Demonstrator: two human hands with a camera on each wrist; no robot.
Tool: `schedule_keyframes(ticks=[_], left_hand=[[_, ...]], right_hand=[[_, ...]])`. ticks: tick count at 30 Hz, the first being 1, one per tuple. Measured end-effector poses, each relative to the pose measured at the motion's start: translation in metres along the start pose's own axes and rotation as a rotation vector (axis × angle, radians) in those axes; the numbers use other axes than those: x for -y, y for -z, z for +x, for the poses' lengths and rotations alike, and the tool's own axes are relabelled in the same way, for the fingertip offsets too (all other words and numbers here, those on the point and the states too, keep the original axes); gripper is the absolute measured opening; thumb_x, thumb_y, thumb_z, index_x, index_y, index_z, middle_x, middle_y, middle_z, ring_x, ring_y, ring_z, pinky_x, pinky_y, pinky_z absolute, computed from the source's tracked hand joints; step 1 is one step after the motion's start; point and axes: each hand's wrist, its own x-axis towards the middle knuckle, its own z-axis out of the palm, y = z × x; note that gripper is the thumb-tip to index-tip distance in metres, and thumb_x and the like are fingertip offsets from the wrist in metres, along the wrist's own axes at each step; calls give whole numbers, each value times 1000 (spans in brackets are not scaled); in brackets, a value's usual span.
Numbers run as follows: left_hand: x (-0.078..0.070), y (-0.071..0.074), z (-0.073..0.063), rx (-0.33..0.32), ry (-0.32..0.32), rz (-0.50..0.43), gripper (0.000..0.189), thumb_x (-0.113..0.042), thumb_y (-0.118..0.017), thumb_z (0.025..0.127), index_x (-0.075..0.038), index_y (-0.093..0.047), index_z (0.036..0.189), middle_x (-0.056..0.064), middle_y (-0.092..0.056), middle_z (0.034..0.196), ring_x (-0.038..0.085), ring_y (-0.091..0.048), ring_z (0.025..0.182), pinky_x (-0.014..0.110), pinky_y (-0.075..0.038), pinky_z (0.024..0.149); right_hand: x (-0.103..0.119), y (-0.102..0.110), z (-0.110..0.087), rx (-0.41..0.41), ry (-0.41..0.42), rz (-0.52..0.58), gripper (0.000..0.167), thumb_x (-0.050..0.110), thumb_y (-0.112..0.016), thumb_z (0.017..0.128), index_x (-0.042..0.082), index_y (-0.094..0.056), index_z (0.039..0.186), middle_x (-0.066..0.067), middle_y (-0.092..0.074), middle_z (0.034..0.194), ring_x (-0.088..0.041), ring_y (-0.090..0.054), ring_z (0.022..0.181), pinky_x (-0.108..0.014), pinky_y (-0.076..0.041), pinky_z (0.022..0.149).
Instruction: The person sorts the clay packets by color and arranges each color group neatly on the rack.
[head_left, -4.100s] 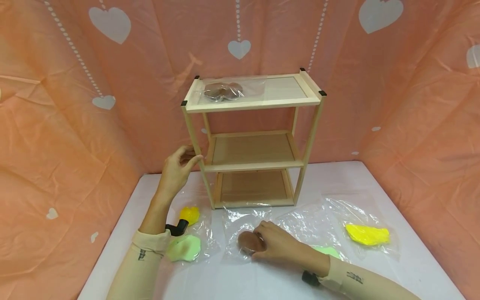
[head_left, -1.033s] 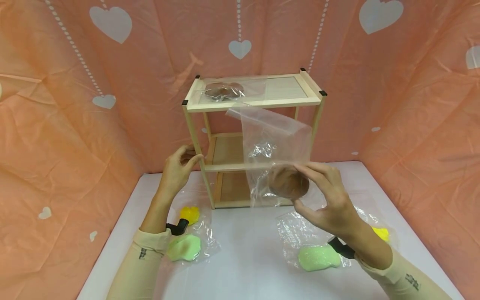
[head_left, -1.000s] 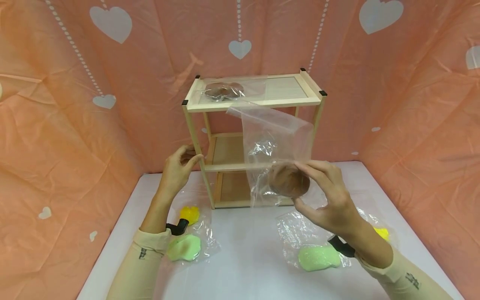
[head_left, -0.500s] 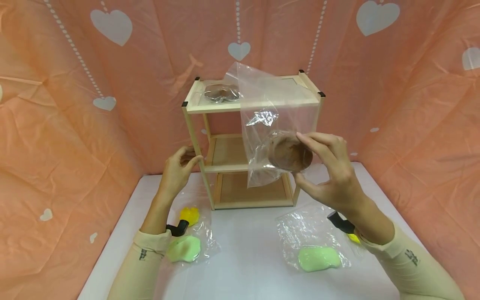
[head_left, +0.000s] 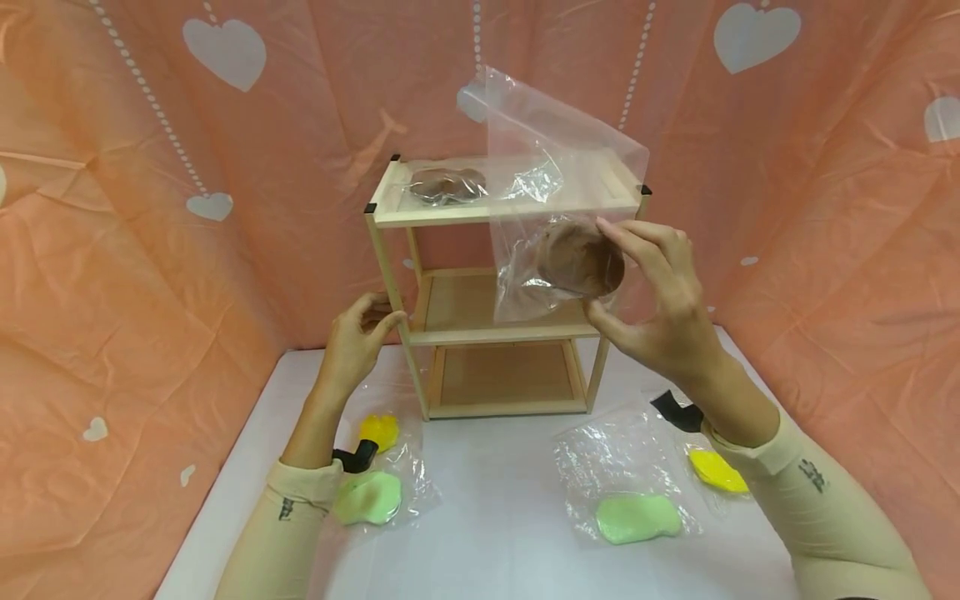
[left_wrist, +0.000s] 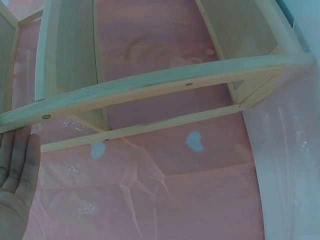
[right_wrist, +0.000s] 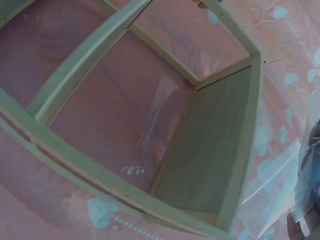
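My right hand pinches a clear zip bag by the brown, clay-like lump inside it. Thumb and fingers grip the lump's right side, in front of the wooden shelf rack and just under its top board. In the right wrist view only part of the bag shows at the right edge. My left hand holds the rack's front left post, thumb in front and fingers partly hidden behind. On the top board lies another bagged brown lump.
Bags with a yellow lump and a green lump lie by the left forearm. At right lie a bagged green lump and a yellow one. Pink cloth with hearts surrounds the white table.
My right hand has picked the bagged brown lump up off the table and raised it to near the top board. My left hand has stayed on the post.
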Motion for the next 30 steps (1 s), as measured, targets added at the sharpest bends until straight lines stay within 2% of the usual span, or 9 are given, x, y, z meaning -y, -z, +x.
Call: schedule_keyframes(ticks=[8, 14, 25, 30], left_hand=[[0, 0, 0, -5, -10, 8, 30, -21, -71, 105, 1, -70, 126, 19, -74, 122, 34, -71, 112, 50, -57, 105], [0, 0, 0, 3, -1, -4, 33, -20, -71, 105, 4, -69, 128, 21, -73, 123, 36, -70, 113, 51, -57, 106], [-2, 1, 0, 9, 7, -1, 34, -20, -70, 106, 3, -69, 130, 21, -73, 125, 36, -70, 115, 51, -56, 107], [-1, 0, 0, 9, 10, 0, 33, -21, -70, 106, 2, -69, 129, 21, -72, 124, 36, -70, 115, 51, -56, 108]], right_hand=[[-22, -4, 16, -42, 15, 10, 62, -1, -80, 75, -12, -62, 133, -28, -65, 130, -46, -56, 123, -36, -39, 109], [-34, -6, 28, -47, 31, 2, 60, 1, -80, 76, -10, -64, 132, -27, -67, 128, -45, -58, 119, -36, -37, 105], [-51, -9, 51, 4, 74, -68, 57, 5, -74, 85, -8, -63, 139, -28, -66, 130, -46, -57, 119, -37, -38, 104], [-58, -8, 62, 38, 52, -94, 57, 9, -74, 87, -5, -64, 141, -28, -66, 130, -46, -56, 117, -39, -40, 102]])
